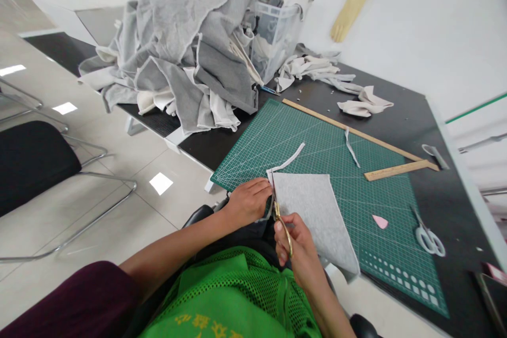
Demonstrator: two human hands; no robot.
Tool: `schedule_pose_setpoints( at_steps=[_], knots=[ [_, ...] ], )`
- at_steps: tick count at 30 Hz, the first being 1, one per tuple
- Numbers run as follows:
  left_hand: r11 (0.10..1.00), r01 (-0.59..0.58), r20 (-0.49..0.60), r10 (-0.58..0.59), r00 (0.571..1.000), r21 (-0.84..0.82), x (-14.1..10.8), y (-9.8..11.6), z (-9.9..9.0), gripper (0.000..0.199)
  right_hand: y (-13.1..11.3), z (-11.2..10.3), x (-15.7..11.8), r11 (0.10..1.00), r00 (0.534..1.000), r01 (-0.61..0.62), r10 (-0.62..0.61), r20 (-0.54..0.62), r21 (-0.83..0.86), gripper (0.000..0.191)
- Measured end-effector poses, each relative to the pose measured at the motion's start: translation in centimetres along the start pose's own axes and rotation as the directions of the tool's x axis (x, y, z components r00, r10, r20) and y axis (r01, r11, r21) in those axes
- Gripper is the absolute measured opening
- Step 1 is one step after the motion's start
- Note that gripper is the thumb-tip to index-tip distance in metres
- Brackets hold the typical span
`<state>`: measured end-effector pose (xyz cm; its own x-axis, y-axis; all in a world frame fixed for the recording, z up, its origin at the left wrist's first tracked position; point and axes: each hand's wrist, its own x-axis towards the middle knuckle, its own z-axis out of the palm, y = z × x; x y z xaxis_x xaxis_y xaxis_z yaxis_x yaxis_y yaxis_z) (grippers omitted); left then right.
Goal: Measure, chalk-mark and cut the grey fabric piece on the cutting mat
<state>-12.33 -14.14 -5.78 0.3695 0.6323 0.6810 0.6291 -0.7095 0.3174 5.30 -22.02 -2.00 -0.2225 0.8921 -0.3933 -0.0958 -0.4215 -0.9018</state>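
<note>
My right hand point(293, 240) is wrapped round the gold handles of a pair of scissors point(277, 210), whose blades point away from me along the left edge of a light grey cloth point(311, 198). Beside the blades, my left hand point(250, 200) pinches the cloth's edge, with a narrow strip hanging near its fingers. The cloth lies partly on the green cutting mat point(253, 142) and droops over the near table edge. A thin pale strip point(291, 157) curves across the mat just beyond the blades.
A big heap of grey cloth point(170, 26) and a clear bin point(277, 31) stand at the back left. Wooden rulers point(348, 125), white-handled scissors point(430, 240), a pink piece point(380, 221) and cloth scraps point(366, 103) lie right of centre. A black chair point(35, 161) is left.
</note>
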Motion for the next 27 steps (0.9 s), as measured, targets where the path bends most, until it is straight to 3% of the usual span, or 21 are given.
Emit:
schedule_pose_setpoints(
  at_steps=[15,27],
  knots=[
    [0.999,0.015,0.034,-0.014,0.999,-0.035,0.11,0.01,-0.24,0.023,-0.23,-0.24,-0.41,0.998,1.0,-0.002,0.003,0.014,-0.062,0.037],
    [1.0,-0.011,-0.006,0.011,1.0,-0.013,0.32,0.15,-0.34,0.024,-0.33,-0.34,-0.37,0.998,1.0,-0.009,0.009,0.003,-0.064,0.038]
  ],
)
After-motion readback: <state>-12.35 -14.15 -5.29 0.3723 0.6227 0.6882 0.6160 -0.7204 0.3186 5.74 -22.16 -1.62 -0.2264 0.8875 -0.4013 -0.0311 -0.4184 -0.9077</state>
